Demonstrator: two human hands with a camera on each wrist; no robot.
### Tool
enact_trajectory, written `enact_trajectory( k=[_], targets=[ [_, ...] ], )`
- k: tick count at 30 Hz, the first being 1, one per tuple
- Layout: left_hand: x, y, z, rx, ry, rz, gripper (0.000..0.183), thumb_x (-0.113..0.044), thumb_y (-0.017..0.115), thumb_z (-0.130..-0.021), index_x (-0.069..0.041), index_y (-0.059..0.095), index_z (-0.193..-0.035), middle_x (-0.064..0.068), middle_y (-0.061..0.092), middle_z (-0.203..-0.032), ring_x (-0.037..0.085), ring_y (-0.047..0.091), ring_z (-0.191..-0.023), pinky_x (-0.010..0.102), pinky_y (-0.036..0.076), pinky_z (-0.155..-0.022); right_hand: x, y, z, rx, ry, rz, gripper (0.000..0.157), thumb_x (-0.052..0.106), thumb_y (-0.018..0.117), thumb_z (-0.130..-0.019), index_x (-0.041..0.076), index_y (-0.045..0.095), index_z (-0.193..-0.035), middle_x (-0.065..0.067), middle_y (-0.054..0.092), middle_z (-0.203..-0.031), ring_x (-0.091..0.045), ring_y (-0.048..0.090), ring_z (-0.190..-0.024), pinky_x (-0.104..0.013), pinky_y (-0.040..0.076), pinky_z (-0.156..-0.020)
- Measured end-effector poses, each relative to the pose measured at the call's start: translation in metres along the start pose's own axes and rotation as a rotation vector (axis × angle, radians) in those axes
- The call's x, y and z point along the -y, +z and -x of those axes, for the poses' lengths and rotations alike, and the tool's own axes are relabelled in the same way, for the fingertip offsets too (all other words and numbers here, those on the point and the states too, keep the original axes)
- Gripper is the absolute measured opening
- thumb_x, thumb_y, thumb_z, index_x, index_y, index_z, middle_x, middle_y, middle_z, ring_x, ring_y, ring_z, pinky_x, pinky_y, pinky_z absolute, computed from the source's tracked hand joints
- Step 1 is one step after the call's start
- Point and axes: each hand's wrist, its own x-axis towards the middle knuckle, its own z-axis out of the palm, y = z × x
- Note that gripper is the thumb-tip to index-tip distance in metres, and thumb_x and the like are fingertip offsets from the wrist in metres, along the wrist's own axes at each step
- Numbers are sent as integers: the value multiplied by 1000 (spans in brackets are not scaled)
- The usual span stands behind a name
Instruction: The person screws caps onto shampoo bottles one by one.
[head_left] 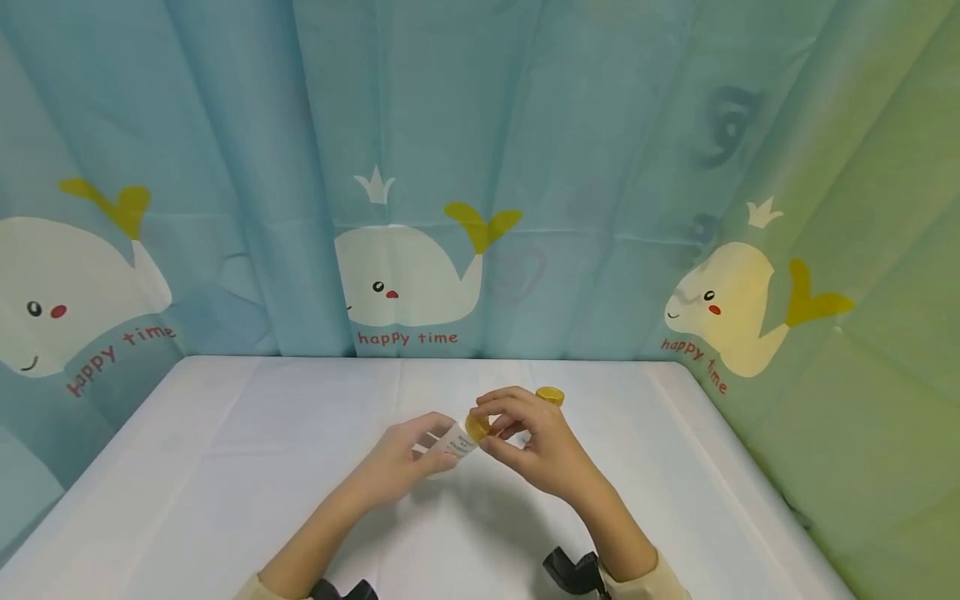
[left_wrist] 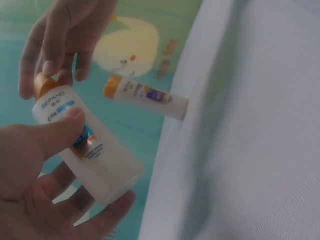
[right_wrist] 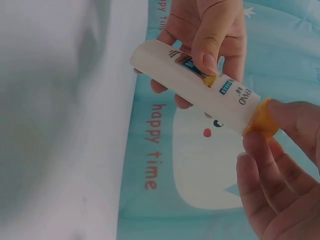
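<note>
A white bottle (left_wrist: 107, 165) with a yellow-orange cap (right_wrist: 263, 119) and a printed label is held tilted above the table. My left hand (head_left: 405, 457) grips its body, the thumb lying across the label and the fingers around the back. On the cap, my right hand (head_left: 536, 437) pinches with thumb and fingers, seen closely in the right wrist view. The cap sits at the bottle's neck. Behind the right hand, a second white bottle (left_wrist: 150, 98) with an orange cap stands upright on the table; in the head view mostly its cap (head_left: 551, 395) shows.
The white-covered table (head_left: 247, 467) ends at a back edge against a blue curtain (head_left: 585, 183) printed with whales. A green curtain (head_left: 862, 417) borders the right side. Black wrist mounts (head_left: 572, 572) sit near both sleeves.
</note>
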Motion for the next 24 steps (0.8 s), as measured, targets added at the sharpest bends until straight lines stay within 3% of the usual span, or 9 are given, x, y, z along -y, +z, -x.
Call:
enact_trajectory(
  k=[5, 8, 16, 24],
  targets=[
    [0, -1, 0, 1, 1, -2, 28, -27, 70, -93, -19, 64, -120, 0, 68, -113, 21, 62, -104, 39, 55, -84, -1, 1, -1, -7, 23, 22, 28, 9, 77, -85, 18, 72, -111, 5, 66, -121, -12, 64, -109, -32, 59, -81],
    [1, -1, 0, 0, -7, -2, 28, -27, 71, -93, -21, 64, -119, -3, 68, -112, 19, 61, -103, 36, 55, -84, -1, 3, -1, -16, 19, 23, 27, 10, 77, -85, 17, 71, -111, 3, 67, -121, -15, 61, -115, -34, 58, -84],
    [2, 0, -1, -8, -12, 7, 29, -27, 71, -93, -21, 64, -121, -2, 68, -113, 17, 62, -102, 35, 55, -83, 0, 4, 0, -30, 30, 24, 25, 15, 77, -87, 15, 70, -112, 0, 68, -119, -13, 65, -106, -35, 60, -77],
    [-2, -2, 0, -41, -33, -4, 30, -25, 72, -92, -20, 64, -120, -1, 68, -116, 21, 62, -104, 40, 55, -85, 1, 3, -1, -22, 41, 13, 30, 12, 77, -87, 17, 69, -115, 4, 67, -119, -13, 67, -94, -27, 59, -73]
  ],
)
